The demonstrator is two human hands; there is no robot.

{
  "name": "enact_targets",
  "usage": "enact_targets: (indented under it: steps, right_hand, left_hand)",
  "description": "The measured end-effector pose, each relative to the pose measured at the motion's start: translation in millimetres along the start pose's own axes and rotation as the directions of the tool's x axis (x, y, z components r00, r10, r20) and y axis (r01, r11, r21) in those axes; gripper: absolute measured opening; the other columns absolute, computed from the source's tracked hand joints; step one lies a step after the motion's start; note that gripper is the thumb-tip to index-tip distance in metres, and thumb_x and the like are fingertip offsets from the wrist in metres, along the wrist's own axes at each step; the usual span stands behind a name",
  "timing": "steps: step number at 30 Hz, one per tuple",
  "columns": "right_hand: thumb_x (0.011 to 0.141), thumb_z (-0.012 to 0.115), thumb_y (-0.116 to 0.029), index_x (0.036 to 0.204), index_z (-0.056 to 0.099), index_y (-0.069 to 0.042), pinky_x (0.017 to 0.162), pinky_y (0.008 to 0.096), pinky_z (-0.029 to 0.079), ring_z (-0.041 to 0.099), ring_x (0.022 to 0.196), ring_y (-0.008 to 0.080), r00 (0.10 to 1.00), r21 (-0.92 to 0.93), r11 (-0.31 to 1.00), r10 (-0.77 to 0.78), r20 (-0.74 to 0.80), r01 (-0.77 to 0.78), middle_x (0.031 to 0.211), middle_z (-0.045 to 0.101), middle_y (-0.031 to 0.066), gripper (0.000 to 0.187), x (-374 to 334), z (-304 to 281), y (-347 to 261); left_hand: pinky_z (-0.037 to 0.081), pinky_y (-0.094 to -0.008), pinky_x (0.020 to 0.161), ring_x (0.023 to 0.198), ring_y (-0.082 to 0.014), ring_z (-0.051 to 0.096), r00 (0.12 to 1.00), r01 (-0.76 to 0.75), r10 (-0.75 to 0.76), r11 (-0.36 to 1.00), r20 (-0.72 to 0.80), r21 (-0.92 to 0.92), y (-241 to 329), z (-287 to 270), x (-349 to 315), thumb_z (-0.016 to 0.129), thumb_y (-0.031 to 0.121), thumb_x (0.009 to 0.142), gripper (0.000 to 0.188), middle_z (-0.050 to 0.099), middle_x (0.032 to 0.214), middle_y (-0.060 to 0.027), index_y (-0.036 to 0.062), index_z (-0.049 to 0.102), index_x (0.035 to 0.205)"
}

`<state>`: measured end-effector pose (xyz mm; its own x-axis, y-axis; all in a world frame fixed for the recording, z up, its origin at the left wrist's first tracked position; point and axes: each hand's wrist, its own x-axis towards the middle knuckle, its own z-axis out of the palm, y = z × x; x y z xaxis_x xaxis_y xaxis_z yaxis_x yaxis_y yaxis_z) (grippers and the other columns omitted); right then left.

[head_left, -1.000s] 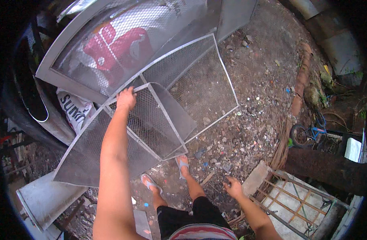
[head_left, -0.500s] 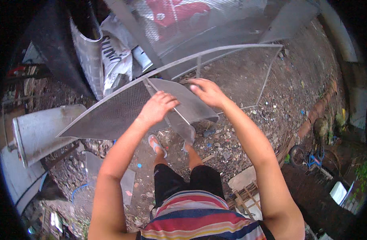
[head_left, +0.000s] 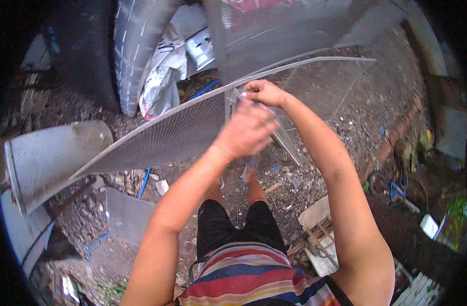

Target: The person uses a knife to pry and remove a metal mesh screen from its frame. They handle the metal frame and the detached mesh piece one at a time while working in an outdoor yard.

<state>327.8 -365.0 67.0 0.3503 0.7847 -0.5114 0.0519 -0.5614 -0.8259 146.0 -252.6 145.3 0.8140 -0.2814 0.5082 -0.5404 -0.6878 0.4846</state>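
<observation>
A long grey mesh panel [head_left: 162, 137] is standing on edge over the littered ground [head_left: 345, 117], running from the lower left up past both hands. A smaller mesh frame [head_left: 284, 140] is hanging beneath them. The right hand [head_left: 264, 92] is closing around the panel's top rail. The left hand [head_left: 246, 130], blurred, is sitting just below; its grip cannot be told.

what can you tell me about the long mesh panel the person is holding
The mesh panel is a long, flat sheet of fine grey wire mesh in a thin pale metal frame. It looks metal, dull and a little worn. It is held up off the stony ground, sloping from lower left to upper right across the view. The right hand grips its upper frame edge; the left hand, blurred, sits in front of it near an inner frame bar. A smaller framed mesh piece hangs below the hands.
</observation>
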Motion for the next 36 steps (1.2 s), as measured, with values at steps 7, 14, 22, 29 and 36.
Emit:
enact_targets:
  steps: [7, 14, 22, 29, 36]
  right_hand:
    - [0.080, 0.068, -0.042, 0.105, 0.072, -0.014, 0.098, 0.0423, 0.042, 0.063, 0.104, 0.0293, 0.968, -0.638, 0.731, 0.132, -0.215, -0.241, 0.105, 0.069, 0.0126, 0.037, -52, 23, -89]
    - [0.079, 0.070, -0.029, 0.089, 0.072, -0.012, 0.103, 0.0446, 0.035, 0.063, 0.098, 0.0272, 0.955, -0.847, 0.481, -0.061, -0.290, -0.226, 0.087, 0.069, 0.0127, 0.020, -127, 66, -100]
    - [0.079, 0.069, -0.033, 0.095, 0.072, -0.012, 0.092, 0.0438, 0.042, 0.064, 0.098, 0.0300, 0.935, -0.777, 0.585, -0.088, -0.345, -0.232, 0.088, 0.070, 0.0145, 0.026, -171, 93, -80]
    - [0.082, 0.065, -0.037, 0.097, 0.073, -0.013, 0.089, 0.0447, 0.044, 0.065, 0.099, 0.0295, 0.980, -0.759, 0.623, 0.078, -0.183, -0.192, 0.095, 0.071, 0.0131, 0.030, -174, 90, -67]
    - [0.081, 0.065, -0.033, 0.084, 0.072, -0.013, 0.084, 0.0431, 0.042, 0.067, 0.088, 0.0284, 0.973, -0.789, 0.598, -0.058, -0.221, -0.144, 0.086, 0.071, 0.0122, 0.021, -206, 116, -55]
  left_hand:
    - [0.050, -0.0472, 0.084, 0.101, -0.0350, 0.062, 0.663, 0.599, -0.639, 0.765, 0.390, 0.236, -70, -35, -15, 0.057, 0.040, 0.090, 0.038, 0.065, 0.103, -0.0180, 0.0067, 0.057, 0.108]
    - [0.051, -0.0473, 0.078, 0.094, -0.0344, 0.064, 0.683, 0.561, -0.622, 0.782, 0.382, 0.271, -12, -14, -31, 0.051, 0.033, 0.093, 0.025, 0.067, 0.097, -0.0141, 0.0124, 0.056, 0.108]
    - [0.045, -0.0428, 0.091, 0.107, -0.0303, 0.057, 0.863, 0.450, -0.480, 0.872, 0.158, 0.190, 33, -4, -49, 0.061, 0.039, 0.086, 0.042, 0.058, 0.118, -0.0106, 0.0160, 0.056, 0.122]
    - [0.035, -0.0481, 0.102, 0.117, -0.0300, 0.053, 0.819, 0.432, -0.502, 0.858, 0.278, 0.277, 78, 2, -47, 0.065, 0.056, 0.078, 0.061, 0.056, 0.127, -0.0078, 0.0158, 0.057, 0.123]
    - [0.019, -0.0631, 0.110, 0.121, -0.0294, 0.051, 0.732, 0.446, -0.593, 0.790, 0.335, 0.421, 113, 13, -45, 0.063, 0.057, 0.075, 0.066, 0.058, 0.126, -0.0080, 0.0099, 0.057, 0.121]
